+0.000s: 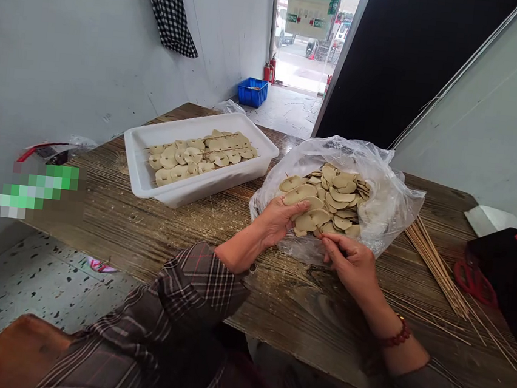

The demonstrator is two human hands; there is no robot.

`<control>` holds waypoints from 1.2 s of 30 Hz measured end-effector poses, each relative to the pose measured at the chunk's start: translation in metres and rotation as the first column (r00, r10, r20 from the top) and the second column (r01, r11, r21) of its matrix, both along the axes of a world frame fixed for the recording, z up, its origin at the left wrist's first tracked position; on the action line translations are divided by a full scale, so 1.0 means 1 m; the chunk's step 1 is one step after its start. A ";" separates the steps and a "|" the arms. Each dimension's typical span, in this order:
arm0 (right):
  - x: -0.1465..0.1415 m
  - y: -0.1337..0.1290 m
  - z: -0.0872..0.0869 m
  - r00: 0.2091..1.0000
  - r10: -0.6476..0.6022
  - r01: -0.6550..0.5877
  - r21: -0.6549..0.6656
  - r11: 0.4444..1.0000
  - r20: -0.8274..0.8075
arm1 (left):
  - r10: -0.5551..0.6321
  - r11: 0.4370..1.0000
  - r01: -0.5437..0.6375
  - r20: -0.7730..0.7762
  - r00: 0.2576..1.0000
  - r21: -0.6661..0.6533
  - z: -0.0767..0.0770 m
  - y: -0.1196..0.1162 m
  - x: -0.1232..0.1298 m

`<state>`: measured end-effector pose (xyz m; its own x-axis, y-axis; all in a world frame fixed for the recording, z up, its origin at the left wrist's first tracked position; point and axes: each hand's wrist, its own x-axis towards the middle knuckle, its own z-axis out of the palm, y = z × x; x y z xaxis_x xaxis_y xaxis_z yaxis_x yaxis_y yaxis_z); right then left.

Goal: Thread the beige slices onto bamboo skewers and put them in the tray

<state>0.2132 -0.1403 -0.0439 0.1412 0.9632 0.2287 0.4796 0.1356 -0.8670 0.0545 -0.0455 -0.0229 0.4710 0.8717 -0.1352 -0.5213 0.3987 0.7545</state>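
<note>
My left hand (278, 221) is closed around several flat, beige oval slices (309, 210), overlapping in a row, thumb on top. My right hand (350, 269), its fingers pinched together, is at the near end of this row. It grips a thin bamboo skewer, mostly hidden by the fingers and slices. Both hands are over the near edge of an open clear plastic bag (387, 215). Inside the bag lies a heap of loose beige slices (343, 196). To the left, a white plastic tray (203, 193) holds rows of similar slices (182, 157) threaded on skewers.
A bundle of bamboo skewers (438, 269) lies on the wooden table (181, 232) at the right. Beside it are red-handled scissors (474, 280) and a black cloth-like item (511, 273). A blue crate (252, 93) stands on the floor beyond, near a glass door.
</note>
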 end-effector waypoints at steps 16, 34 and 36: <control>0.008 -0.001 -0.008 1.000 0.025 -0.024 -0.096 0.995 0.009 | 0.107 0.994 -0.108 0.024 0.994 0.006 0.003 0.022 -0.018; 0.035 0.004 -0.026 0.908 -0.215 0.088 0.338 0.937 0.360 | -0.010 1.000 0.010 -0.015 1.000 0.007 -0.018 0.018 -0.009; 0.038 0.000 -0.022 0.880 -0.312 0.197 0.323 0.926 0.359 | -0.039 0.999 0.040 -0.030 0.999 0.022 -0.021 0.018 -0.009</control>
<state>0.2509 -0.1407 -0.0662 0.2147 0.7988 0.5619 0.8240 0.1607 -0.5433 0.0457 -0.0277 -0.0439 0.5011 0.8556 -0.1296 -0.4832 0.4009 0.7783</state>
